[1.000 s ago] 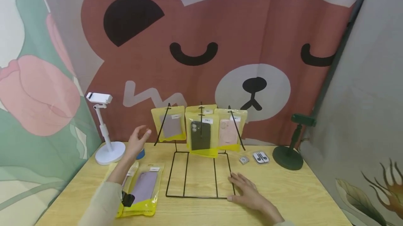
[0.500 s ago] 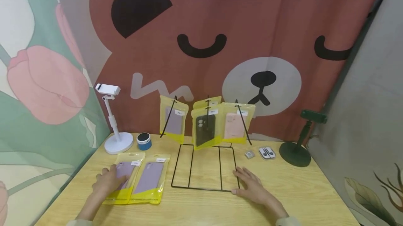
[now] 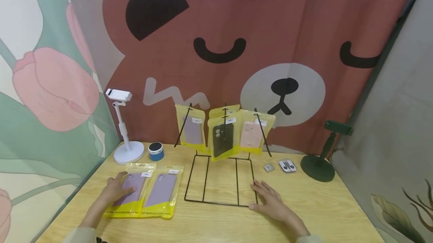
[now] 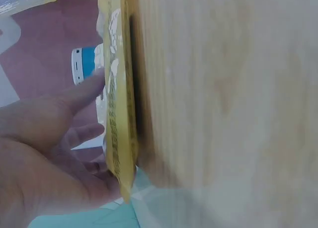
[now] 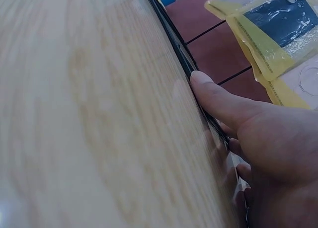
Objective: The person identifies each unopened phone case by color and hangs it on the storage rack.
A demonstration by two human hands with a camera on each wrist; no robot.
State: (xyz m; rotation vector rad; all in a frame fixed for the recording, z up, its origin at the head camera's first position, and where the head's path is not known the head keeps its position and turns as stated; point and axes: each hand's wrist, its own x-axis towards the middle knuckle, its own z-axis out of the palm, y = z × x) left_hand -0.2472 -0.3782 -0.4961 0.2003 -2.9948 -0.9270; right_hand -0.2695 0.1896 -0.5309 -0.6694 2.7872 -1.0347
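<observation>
In the head view, my left hand rests on a bagged purple phone case lying on the table. The thumb lies over the bag and the other fingers reach its left edge; the left wrist view shows this bag edge-on under the fingertips. Overlapping on its right is a second bagged purple phone case. My right hand touches the front right corner of a black wire rack, fingers extended along its side bar. From the rack hang bagged phone cases: purple, black, pink, and one behind, mostly hidden.
A white phone stand and a blue round speaker stand at the back left. To the rack's right lie a small silver clip-like item and boxed earphones, with a dark green phone stand beyond. A bear-print curtain hangs behind.
My left hand has come down from beside the hanging bags to the left bag on the table, then shifted slightly left on it. My right hand stays at the rack's corner.
</observation>
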